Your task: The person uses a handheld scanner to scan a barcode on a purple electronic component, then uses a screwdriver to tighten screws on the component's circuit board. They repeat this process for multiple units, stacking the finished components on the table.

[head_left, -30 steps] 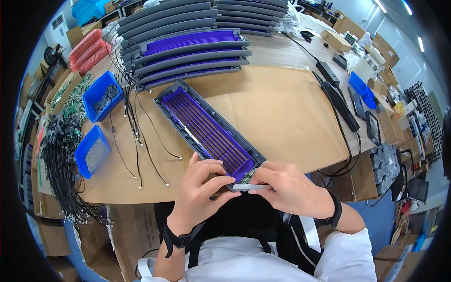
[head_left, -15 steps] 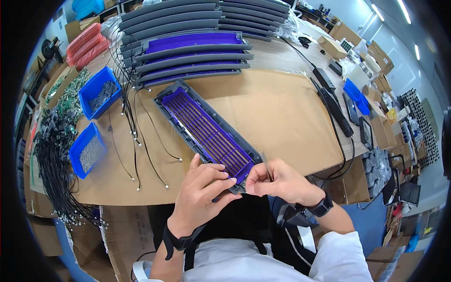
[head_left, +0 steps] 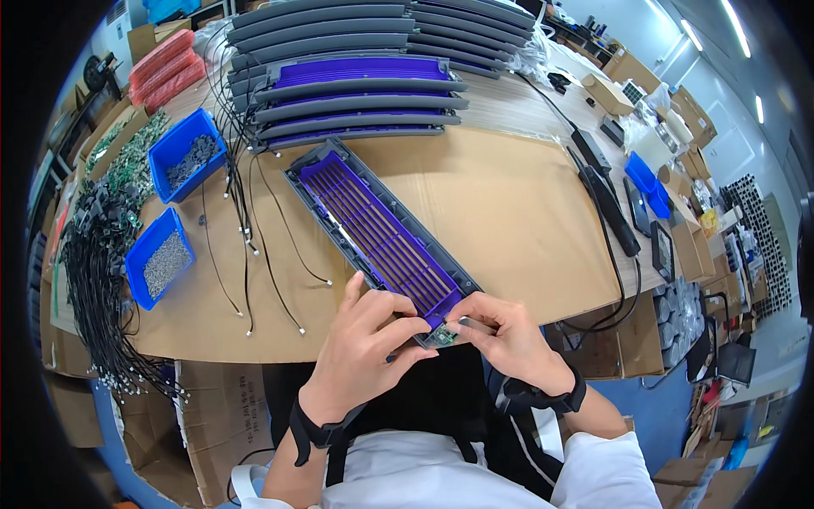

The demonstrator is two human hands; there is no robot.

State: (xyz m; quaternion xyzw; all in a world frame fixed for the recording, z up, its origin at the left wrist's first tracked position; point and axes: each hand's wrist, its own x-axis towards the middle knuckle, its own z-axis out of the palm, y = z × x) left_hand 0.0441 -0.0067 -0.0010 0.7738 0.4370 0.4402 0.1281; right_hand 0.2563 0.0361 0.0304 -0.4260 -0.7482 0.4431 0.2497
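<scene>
A long dark grey panel with a purple slatted grille [head_left: 386, 242] lies aslant on the cardboard sheet, its near end at the table's front edge. My left hand [head_left: 365, 343] grips that near end, index finger on top and thumb below, other fingers bent. At the same corner a small green circuit board [head_left: 444, 337] shows between my hands. My right hand [head_left: 509, 339] is closed in a pinch just over the board. A thin dark piece shows between its fingers, too hidden to name.
Stacked grey and purple panels [head_left: 356, 110] stand at the back. On the left are a blue bin of dark parts [head_left: 188, 157], a blue bin of small metal pieces [head_left: 161, 261] and bundled black cables [head_left: 93, 288]. A black power strip [head_left: 610, 212] lies right, on the cardboard sheet [head_left: 526, 229].
My right hand has turned and shifted slightly right, uncovering the green circuit board. The thin piece that stood upright from its fingers now lies lower between them. My left hand keeps its grip.
</scene>
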